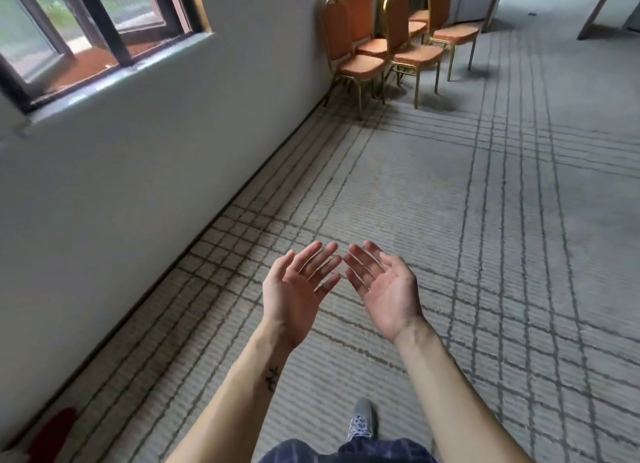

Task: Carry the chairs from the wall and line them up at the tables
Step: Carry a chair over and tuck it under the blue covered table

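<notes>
The chairs (pixel 398 43), several with orange padded seats and backs on gold metal frames, stand bunched together at about twelve o'clock, far up the room. The leftmost chair (pixel 360 64) sits just beside the pale wall (pixel 138 185), and the rest are crowded to its right, some at slightly different angles, all upright on their legs. None is touched by either hand; they are well apart from the person. Below them, toward six o'clock, both forearms reach forward with palms turned up. The left hand (pixel 298 289) and the right hand (pixel 384 289) hover side by side over the floor, fingers spread and only gently bent, holding nothing, their fingertips close to each other but apart. A small dark mark (pixel 272 377) shows on the left forearm. A grey shoe (pixel 362 419) steps on the carpet (pixel 485 220), grey with a grid of darker lines, and dark checked shorts (pixel 346 452) fill the bottom edge. The wall runs from eight o'clock up to the chairs, with a dark-framed window (pixel 86 22) at ten o'clock. Something red (pixel 57 431), too blurred to identify, lies at seven o'clock. A slanted wooden leg (pixel 597 10) shows at one o'clock.
</notes>
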`<state>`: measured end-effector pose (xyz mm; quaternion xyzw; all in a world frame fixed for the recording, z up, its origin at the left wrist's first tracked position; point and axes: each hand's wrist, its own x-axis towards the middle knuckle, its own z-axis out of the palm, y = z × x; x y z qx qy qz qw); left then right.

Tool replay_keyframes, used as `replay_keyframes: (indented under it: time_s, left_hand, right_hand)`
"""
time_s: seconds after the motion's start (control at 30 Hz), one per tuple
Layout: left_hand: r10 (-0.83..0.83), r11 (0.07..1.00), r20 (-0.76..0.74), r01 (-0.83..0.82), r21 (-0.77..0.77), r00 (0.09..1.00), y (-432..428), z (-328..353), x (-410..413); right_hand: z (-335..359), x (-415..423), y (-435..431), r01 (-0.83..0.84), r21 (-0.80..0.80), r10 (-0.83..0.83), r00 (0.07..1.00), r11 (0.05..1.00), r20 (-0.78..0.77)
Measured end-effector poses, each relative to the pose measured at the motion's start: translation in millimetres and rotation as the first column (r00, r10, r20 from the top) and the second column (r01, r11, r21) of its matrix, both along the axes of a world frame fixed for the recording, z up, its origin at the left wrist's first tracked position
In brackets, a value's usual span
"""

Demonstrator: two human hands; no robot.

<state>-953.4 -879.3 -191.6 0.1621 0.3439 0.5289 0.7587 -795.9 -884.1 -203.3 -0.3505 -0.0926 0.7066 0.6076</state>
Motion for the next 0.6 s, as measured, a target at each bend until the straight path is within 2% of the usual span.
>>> replay_keyframes:
  time_s: [0.27, 0.6]
  left_hand:
    - [0.016, 0.999, 0.001, -0.016, -0.04, 1.0, 176, 3, 29]
    - [-0.018, 0.998, 0.056, 0.021, -0.064, 0.998, 462, -26, 36]
  right_hand:
    - [9, 31, 179, -0.028, -0.016, 0.028, 0.999, 0.999, 0.018]
    - [-10, 34, 460, 0.016, -0.069, -0.008, 0.995, 0.997, 0.102]
